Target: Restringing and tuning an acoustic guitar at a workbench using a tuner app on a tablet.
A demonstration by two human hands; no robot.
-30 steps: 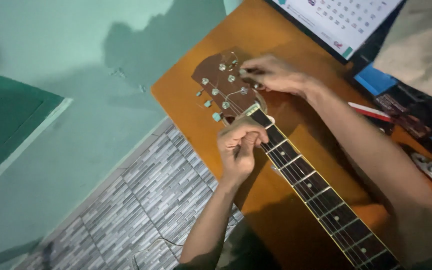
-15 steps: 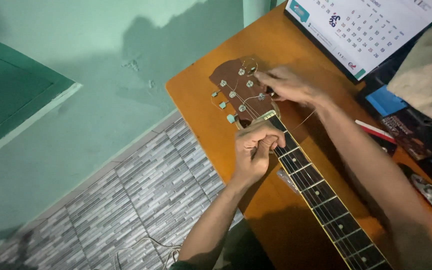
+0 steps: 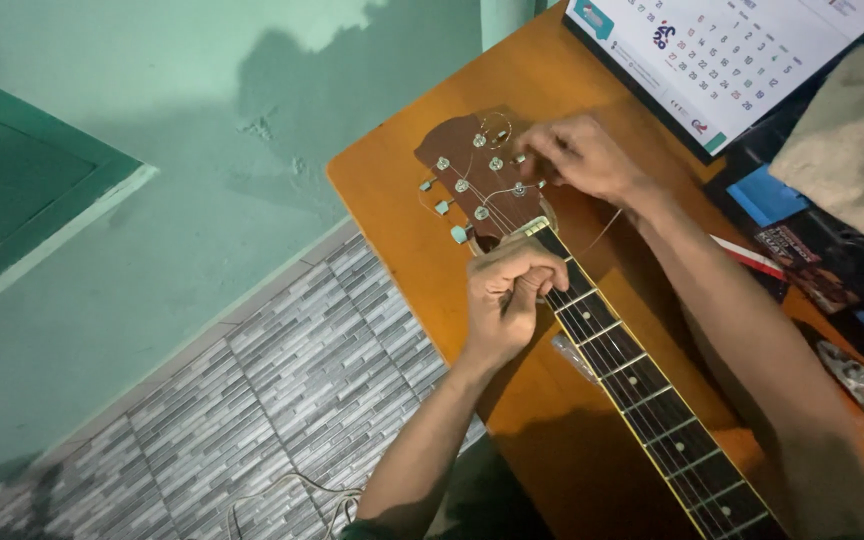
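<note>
An acoustic guitar lies on an orange-brown table (image 3: 402,190), its brown headstock (image 3: 467,160) toward the far corner and its dark fretted neck (image 3: 642,385) running to the lower right. My left hand (image 3: 507,290) is curled on the neck just below the nut, fingers pressing the strings. My right hand (image 3: 582,155) rests at the headstock's right edge, fingertips pinched on a tuning peg (image 3: 520,158) with a thin loose string (image 3: 602,232) trailing from there. Silver tuner posts and pale tuner knobs (image 3: 460,234) show on the headstock.
A desk calendar (image 3: 722,60) stands at the table's back. A beige cloth (image 3: 852,150), blue items (image 3: 767,195), a red-and-white pen (image 3: 747,255) and pliers (image 3: 862,380) lie at right. Green wall and grey tiled floor (image 3: 252,400) lie to the left, with a thin cable (image 3: 282,490).
The view has shifted slightly, so the guitar sits further right in frame. Both hands stay at the nut and headstock; my right fingers have shifted a little on the tuner.
</note>
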